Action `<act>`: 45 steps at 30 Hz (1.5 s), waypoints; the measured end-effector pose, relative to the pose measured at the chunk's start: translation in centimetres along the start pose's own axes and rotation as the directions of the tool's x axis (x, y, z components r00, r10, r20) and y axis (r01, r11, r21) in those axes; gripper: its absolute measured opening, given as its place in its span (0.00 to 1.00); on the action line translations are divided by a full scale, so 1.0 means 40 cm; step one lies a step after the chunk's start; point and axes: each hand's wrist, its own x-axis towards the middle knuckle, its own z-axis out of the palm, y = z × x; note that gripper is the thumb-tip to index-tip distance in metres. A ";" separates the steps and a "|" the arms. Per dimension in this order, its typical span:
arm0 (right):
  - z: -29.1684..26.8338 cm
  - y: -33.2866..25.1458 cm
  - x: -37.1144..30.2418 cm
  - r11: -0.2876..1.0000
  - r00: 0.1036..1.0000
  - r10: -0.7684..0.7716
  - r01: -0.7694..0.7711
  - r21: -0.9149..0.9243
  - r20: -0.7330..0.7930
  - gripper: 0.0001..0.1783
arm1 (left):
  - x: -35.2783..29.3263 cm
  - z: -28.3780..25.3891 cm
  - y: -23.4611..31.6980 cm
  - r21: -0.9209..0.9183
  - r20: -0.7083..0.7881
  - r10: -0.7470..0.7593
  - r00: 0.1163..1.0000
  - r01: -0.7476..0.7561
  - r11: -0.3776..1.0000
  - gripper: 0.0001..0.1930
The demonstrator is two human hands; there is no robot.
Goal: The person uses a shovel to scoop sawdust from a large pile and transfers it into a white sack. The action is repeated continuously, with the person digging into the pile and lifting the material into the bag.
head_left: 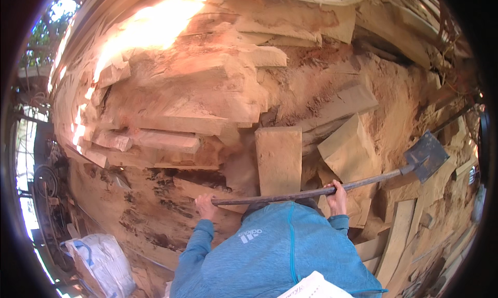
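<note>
A shovel with a long dark wooden handle lies across the front of my blue jacket, its flat, dark metal blade out to the right. My left hand is closed at the handle's left end. Farther along, toward the blade, my right hand wraps round the same handle. Just beyond the handle, between my hands, a squared wood block stands out from the sawdust. To its right rests a tilted wood block. The blade appears above wood scraps and sawdust.
Sawdust and stacked offcuts spread ahead and to the left. A white sack sits at the lower left. Long boards lie at the lower right. Bright sunlight falls on the pile at the upper left.
</note>
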 end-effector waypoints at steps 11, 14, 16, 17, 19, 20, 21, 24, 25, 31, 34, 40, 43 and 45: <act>-0.022 0.035 -0.017 0.992 0.990 0.122 -0.119 0.050 -0.064 0.07 | -0.096 0.037 -0.069 0.099 0.229 -0.091 0.969 0.070 0.993 0.11; -0.023 0.028 -0.015 0.996 0.990 0.089 -0.085 0.040 -0.113 0.06 | -0.087 0.024 -0.054 0.060 0.305 -0.116 0.945 0.102 0.993 0.11; -0.014 0.015 -0.016 0.998 0.989 0.066 -0.063 0.026 -0.136 0.06 | -0.068 0.008 -0.040 0.029 0.300 -0.059 0.952 0.053 0.998 0.12; -0.011 0.009 -0.017 0.999 0.987 0.049 -0.046 0.021 -0.152 0.06 | -0.056 -0.001 -0.032 0.014 0.293 -0.038 0.955 0.035 0.999 0.12; -0.013 0.002 -0.019 1.000 0.983 0.022 -0.020 0.013 -0.180 0.06 | -0.030 -0.018 -0.016 0.039 0.250 0.014 0.968 -0.025 0.999 0.13; -0.015 -0.002 -0.019 1.000 0.981 0.008 -0.006 0.012 -0.193 0.06 | -0.015 -0.025 -0.011 0.013 0.217 0.065 0.974 -0.070 0.997 0.13; -0.017 -0.005 -0.018 1.000 0.978 -0.005 0.007 0.011 -0.209 0.06 | 0.000 -0.031 -0.008 0.063 0.250 0.055 0.967 -0.073 0.995 0.13; -0.034 -0.007 -0.010 1.000 0.975 -0.018 0.022 0.015 -0.223 0.07 | 0.050 -0.041 -0.010 0.077 0.281 0.170 0.945 -0.198 0.977 0.16; -0.042 -0.005 -0.007 1.000 0.971 -0.020 0.021 0.003 -0.239 0.08 | 0.064 -0.041 -0.012 0.085 0.309 0.177 0.935 -0.212 0.973 0.17; -0.091 0.002 0.034 0.982 0.931 -0.046 -0.024 -0.187 -0.362 0.17 | 0.131 -0.090 0.034 0.224 0.367 0.166 0.915 -0.261 0.939 0.20; -0.112 0.006 0.073 0.967 0.927 -0.062 -0.037 -0.253 -0.371 0.20 | 0.146 -0.172 0.113 0.276 0.396 0.238 0.887 -0.362 0.890 0.20; -0.163 0.017 0.174 0.989 0.925 -0.032 -0.026 -0.147 -0.379 0.23 | 0.169 -0.282 0.270 0.293 0.410 0.324 0.853 -0.459 0.839 0.21; -0.188 0.023 0.221 0.999 0.923 -0.009 -0.007 -0.040 -0.385 0.25 | 0.173 -0.279 0.320 0.311 0.453 0.351 0.820 -0.514 0.800 0.18; -0.200 0.027 0.248 0.999 0.881 -0.011 -0.011 -0.043 -0.473 0.25 | 0.174 -0.260 0.351 0.413 0.514 0.310 0.800 -0.547 0.728 0.16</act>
